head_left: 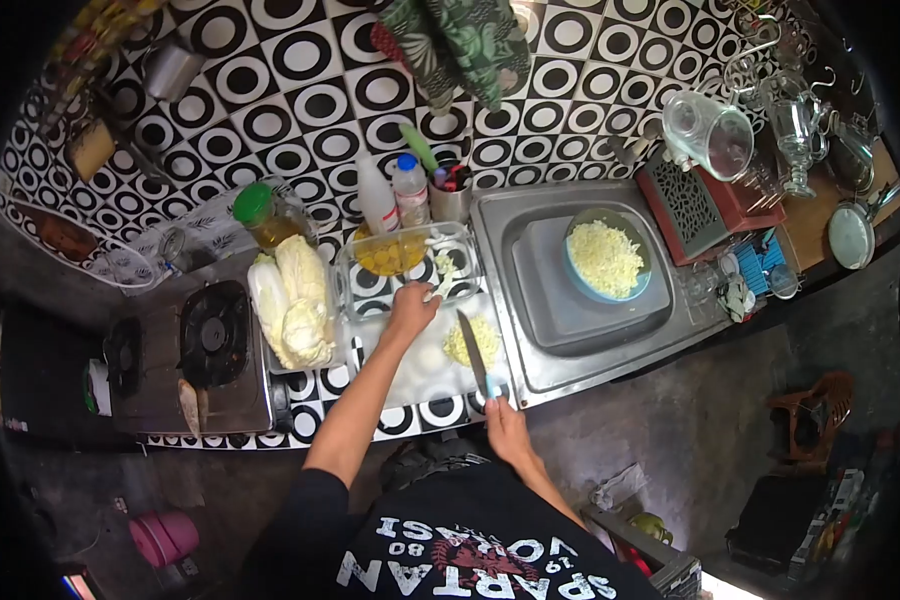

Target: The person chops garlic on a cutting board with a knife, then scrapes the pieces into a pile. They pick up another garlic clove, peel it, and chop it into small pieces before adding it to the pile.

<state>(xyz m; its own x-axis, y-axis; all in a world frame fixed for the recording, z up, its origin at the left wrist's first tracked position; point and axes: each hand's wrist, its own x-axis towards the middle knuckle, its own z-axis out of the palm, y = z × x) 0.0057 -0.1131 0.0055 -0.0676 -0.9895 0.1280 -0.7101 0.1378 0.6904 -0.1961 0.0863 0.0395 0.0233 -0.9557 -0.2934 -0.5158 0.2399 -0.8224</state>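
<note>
My right hand (508, 430) grips a knife (472, 350) by its light blue handle, the blade pointing away from me over the cutting board (410, 370). Beside the blade lies a small heap of finely chopped pale vegetable (460, 345). My left hand (412, 312) reaches to the near edge of a clear rectangular container (360, 300), its fingers closed around a small pale vegetable piece (433, 295). More pale bits (446, 265) sit in that container. In the sink, a bowl (608, 292) holds a large mound of chopped pale vegetable (607, 255).
Left of the board, whole napa cabbages (300, 300) rest in a clear tray. A gas stove (190, 360) stands farther left. Behind are a green-lidded jar (260, 215), a white bottle (377, 195), a blue-capped bottle (410, 190) and a utensil cup (450, 203). The metal sink (550, 375) is at right.
</note>
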